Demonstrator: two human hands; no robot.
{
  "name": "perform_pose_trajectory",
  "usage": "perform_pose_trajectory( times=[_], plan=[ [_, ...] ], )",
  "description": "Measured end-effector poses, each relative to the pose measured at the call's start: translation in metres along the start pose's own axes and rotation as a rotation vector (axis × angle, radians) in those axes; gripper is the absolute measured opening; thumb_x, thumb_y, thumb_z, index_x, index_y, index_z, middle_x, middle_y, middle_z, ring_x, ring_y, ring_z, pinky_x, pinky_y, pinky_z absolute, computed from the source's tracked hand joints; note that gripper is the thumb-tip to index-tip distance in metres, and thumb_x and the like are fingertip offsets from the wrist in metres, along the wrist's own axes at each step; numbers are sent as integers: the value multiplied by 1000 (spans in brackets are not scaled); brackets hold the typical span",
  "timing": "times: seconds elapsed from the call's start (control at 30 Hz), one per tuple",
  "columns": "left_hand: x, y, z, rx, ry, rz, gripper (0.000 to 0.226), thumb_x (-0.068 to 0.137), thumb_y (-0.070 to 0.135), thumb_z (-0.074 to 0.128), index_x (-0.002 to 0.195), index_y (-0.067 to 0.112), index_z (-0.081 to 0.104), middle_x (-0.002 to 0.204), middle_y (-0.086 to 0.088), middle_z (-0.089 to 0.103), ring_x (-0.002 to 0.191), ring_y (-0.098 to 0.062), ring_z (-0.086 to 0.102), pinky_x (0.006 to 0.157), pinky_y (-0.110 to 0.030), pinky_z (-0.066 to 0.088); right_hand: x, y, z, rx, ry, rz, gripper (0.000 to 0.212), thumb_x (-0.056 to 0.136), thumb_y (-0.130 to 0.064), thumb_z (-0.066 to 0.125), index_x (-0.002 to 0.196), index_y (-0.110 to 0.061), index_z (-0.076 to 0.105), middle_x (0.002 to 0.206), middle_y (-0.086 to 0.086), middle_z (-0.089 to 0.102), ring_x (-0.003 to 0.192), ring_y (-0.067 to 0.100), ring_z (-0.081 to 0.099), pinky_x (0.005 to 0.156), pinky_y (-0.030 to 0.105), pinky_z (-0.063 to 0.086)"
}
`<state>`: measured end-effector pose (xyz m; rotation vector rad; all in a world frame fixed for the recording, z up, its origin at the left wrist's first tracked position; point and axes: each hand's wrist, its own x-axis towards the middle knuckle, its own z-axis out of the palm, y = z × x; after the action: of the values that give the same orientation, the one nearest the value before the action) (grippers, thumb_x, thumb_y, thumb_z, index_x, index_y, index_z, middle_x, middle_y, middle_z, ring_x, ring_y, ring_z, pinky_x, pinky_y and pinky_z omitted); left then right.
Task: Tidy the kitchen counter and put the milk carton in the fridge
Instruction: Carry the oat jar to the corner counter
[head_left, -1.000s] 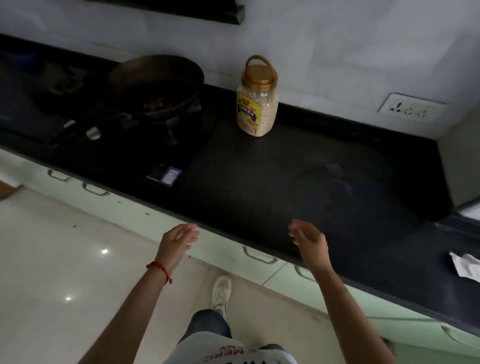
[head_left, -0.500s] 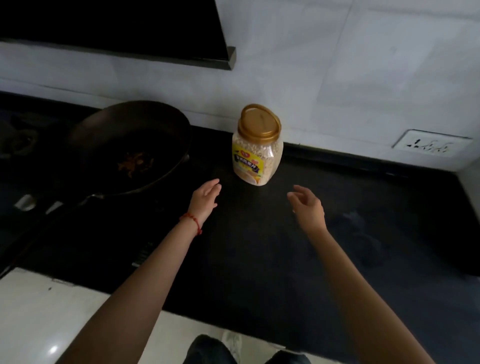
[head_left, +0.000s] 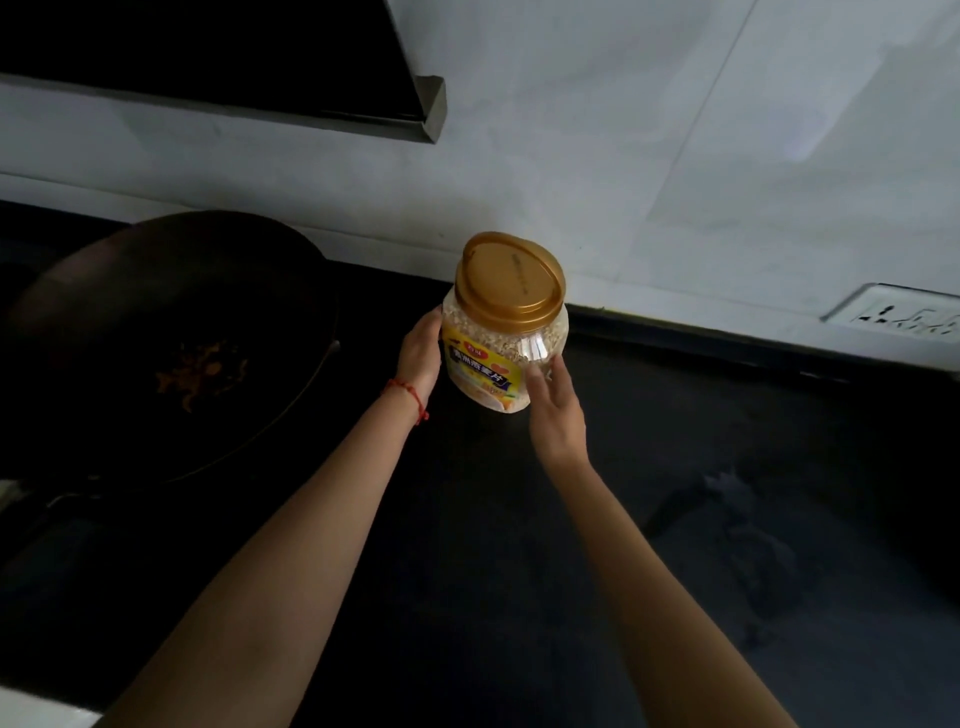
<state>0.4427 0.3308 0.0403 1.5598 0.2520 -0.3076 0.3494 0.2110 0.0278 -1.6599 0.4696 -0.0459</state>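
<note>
From the head view, a clear oat jar (head_left: 503, 347) with a gold lid (head_left: 511, 280) stands on the dark surface (head_left: 675, 519) near the white wall, between both hands. The left hand (head_left: 420, 356) lies against its left side, grip wrapped onto the jar; the right hand (head_left: 553, 410) touches its right side with fingers straight, grip apart. A dark wok (head_left: 171, 343) sits to the left; a wall socket (head_left: 898, 314) is far right. The milk carton is out of view.

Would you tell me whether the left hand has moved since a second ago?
Yes. The left hand moved from the counter edge to the oat jar.
</note>
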Motion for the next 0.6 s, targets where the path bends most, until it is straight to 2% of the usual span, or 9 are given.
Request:
perform_pose_trajectory(
  times=[0.13, 0.23, 0.3, 0.33, 0.4, 0.43, 0.5, 0.57, 0.6],
  plan=[
    [-4, -17, 1, 57, 35, 74, 39, 96, 30, 30, 132, 22, 42, 131, 1, 48, 107, -4, 41, 88, -29, 34, 8, -4, -2, 23, 40, -12, 47, 96, -42, 31, 141, -31, 26, 141, -2, 45, 125, 12, 43, 92, 25, 32],
    [-13, -30, 0, 74, 6, 127, 37, 95, 22, 35, 131, 22, 42, 117, 11, 46, 105, -1, 42, 86, -26, 36, 18, -1, -10, 37, 44, -3, 51, 94, -46, 30, 142, -29, 27, 141, 0, 45, 128, 17, 43, 96, 26, 34],
    [-16, -33, -4, 69, -36, 144, 37, 92, 15, 44, 128, 20, 46, 114, 11, 49, 107, -3, 45, 81, -19, 39, 28, 7, -20, 61, -13, -6, 60, 87, -55, 37, 140, -28, 31, 139, 0, 48, 126, 17, 47, 102, 33, 38],
    [-14, -34, -7, 67, -52, 141, 40, 88, 11, 50, 127, 18, 46, 118, 8, 51, 112, -7, 46, 83, -20, 41, 32, 10, -26, 59, -54, 2, 69, 81, -60, 43, 140, -27, 32, 139, 1, 48, 126, 18, 46, 104, 37, 38],
    [-5, -34, -14, 129, -93, 129, 56, 79, 3, 61, 130, 17, 43, 132, 1, 49, 124, -13, 42, 96, -30, 39, 44, 15, -38, 6, -126, 9, 87, 69, -64, 60, 141, -26, 28, 144, 2, 42, 132, 20, 40, 108, 44, 36],
    [-1, -32, -17, 172, -132, 122, 65, 74, 0, 65, 132, 18, 41, 137, -1, 46, 128, -13, 39, 100, -34, 37, 50, 16, -42, -41, -150, -3, 94, 64, -61, 68, 141, -28, 26, 147, 0, 38, 135, 19, 36, 110, 46, 32],
    [10, -27, -18, 234, -219, 111, 80, 66, -3, 72, 134, 20, 37, 137, 0, 46, 128, -14, 39, 103, -38, 36, 64, 15, -48, -117, -205, -51, 101, 59, -50, 77, 142, -31, 22, 148, -2, 36, 137, 17, 33, 110, 41, 31],
    [19, -20, -15, 285, -285, 91, 87, 62, -5, 75, 134, 19, 34, 131, 1, 48, 122, -14, 43, 99, -36, 40, 77, 12, -48, -150, -287, -85, 101, 60, -34, 82, 141, -32, 21, 143, -3, 41, 132, 16, 38, 104, 35, 37],
    [24, -17, -14, 306, -322, 77, 89, 60, -6, 75, 134, 18, 33, 130, -1, 50, 120, -15, 45, 98, -36, 41, 84, 13, -48, -152, -326, -85, 103, 58, -29, 84, 140, -33, 21, 140, -3, 44, 130, 16, 42, 103, 37, 40]
  ],
)
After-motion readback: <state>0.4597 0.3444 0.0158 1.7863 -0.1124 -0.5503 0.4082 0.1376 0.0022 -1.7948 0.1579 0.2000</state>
